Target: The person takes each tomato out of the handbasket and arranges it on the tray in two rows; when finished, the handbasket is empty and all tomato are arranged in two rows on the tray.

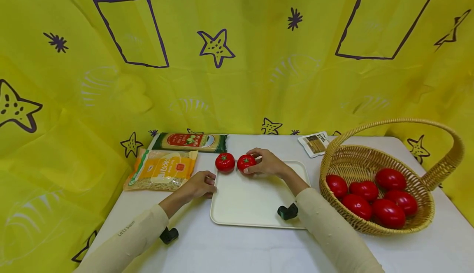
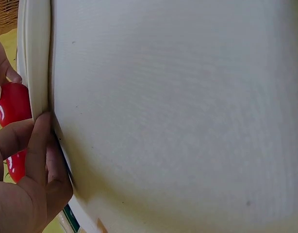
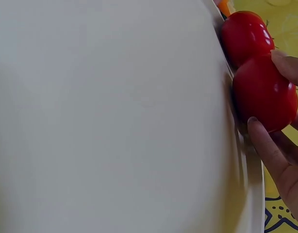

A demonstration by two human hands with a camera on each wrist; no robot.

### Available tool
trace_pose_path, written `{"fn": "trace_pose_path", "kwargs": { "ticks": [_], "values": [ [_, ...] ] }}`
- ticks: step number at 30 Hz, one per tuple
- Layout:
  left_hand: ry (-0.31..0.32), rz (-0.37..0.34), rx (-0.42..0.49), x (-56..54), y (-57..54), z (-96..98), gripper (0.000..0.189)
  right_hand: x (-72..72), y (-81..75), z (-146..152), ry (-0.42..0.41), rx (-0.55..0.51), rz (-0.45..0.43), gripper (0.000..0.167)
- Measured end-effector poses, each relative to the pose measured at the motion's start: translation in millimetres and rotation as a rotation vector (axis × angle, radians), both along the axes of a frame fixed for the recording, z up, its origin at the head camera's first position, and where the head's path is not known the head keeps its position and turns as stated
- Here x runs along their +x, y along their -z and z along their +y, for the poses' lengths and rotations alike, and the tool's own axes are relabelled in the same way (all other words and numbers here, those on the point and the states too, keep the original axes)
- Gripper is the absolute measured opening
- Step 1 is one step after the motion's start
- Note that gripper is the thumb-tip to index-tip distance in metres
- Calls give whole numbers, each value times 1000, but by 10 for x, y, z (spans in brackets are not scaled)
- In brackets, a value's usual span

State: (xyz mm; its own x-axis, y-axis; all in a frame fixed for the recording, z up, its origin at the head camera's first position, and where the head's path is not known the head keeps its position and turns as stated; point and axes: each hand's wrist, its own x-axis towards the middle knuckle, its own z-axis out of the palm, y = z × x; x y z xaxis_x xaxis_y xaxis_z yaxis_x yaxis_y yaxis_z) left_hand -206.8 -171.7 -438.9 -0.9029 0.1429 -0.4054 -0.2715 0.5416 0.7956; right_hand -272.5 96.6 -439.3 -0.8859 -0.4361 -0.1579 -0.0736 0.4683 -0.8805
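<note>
Near the far left corner of the cream tray [image 1: 255,203], my right hand [image 1: 267,162] holds a red tomato [image 1: 245,162] with a green stem star. In the right wrist view, thumb and fingers sit round this tomato [image 3: 265,92], close by the tray's rim. Just left of it, at the same corner, sits a second tomato [image 1: 224,162]. My left hand [image 1: 200,185] is at the tray's left edge. The left wrist view shows its fingers [image 2: 40,141] pinching the tray rim [image 2: 38,58].
To the right stands a wicker basket [image 1: 426,207] with a tall handle and several red tomatoes [image 1: 389,213]. An orange-and-clear food bag [image 1: 164,170] lies left, with a green packet [image 1: 190,142] behind it. A small white packet [image 1: 314,143] lies at the back of the white table [image 1: 222,250].
</note>
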Motion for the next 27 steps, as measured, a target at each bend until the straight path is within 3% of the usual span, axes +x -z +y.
{"fn": "trace_pose_path", "kwargs": {
  "ticks": [16,27],
  "values": [
    [3,20,35,4,6,1,38,0,-10,-46,47,-15,2,60],
    [-13,8,13,-5,31,-1,38,3,-14,-42,14,-32,10,63]
  ]
}}
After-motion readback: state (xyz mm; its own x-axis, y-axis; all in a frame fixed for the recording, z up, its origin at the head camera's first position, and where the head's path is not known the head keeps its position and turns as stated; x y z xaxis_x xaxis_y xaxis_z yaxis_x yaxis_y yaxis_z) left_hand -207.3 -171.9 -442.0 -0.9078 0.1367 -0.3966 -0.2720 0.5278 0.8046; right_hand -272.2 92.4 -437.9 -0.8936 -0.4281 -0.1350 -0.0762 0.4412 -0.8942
